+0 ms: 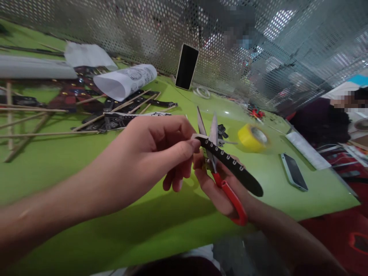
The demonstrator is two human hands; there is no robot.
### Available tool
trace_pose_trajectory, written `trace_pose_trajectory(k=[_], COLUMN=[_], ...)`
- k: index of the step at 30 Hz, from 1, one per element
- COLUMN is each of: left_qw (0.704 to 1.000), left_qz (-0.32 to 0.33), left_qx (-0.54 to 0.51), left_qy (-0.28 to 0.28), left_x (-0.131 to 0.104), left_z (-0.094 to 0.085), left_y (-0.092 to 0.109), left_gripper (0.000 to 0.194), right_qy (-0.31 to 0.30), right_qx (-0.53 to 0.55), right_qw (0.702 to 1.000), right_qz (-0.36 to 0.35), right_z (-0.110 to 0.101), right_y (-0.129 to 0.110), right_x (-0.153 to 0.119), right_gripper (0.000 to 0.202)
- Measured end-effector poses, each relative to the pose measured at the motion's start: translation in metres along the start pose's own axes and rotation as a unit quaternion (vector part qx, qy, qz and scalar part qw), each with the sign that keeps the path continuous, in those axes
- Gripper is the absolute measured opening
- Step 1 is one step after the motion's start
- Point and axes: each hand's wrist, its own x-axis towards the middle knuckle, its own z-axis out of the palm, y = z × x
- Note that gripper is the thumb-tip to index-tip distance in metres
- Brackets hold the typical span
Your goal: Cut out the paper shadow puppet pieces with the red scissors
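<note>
Between thumb and fingers, my left hand pinches one end of a black strip with a row of pale printed loops and a rounded far end. My right hand is closed on red-handled scissors. The scissor blades point up and stand apart, with the strip running across them close to my left fingertips. Part of my right hand is hidden behind the strip and the handles. Just beyond the blades, small black pieces lie on the green table.
Wooden sticks, dark printed cutouts and a rolled printed paper lie at the left. A phone leans against the perforated metal screen. Yellow tape and another phone lie at the right. A person sits at far right.
</note>
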Motion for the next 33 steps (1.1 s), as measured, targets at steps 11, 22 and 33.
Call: trace_pose_trajectory(k=[11, 22, 33], left_qw=[1.0, 1.0, 0.999], left_qz=[0.0, 0.01, -0.008], left_qx=[0.009, 0.011, -0.022], left_qy=[-0.018, -0.02, -0.033], left_x=[-0.001, -0.001, 0.002], left_z=[0.0, 0.001, 0.0], left_y=[-0.004, -0.002, -0.004], left_gripper=[0.026, 0.029, 0.026], right_qy=[0.039, 0.043, 0.052], right_qx=[0.004, 0.006, -0.009], right_qw=[0.999, 0.999, 0.998], right_qz=[0.012, -0.008, -0.019], right_z=[0.004, 0.006, 0.005], right_y=[-0.002, -0.002, -0.003], right_x=[-0.002, 0.002, 0.0], right_gripper=[0.019, 0.021, 0.023])
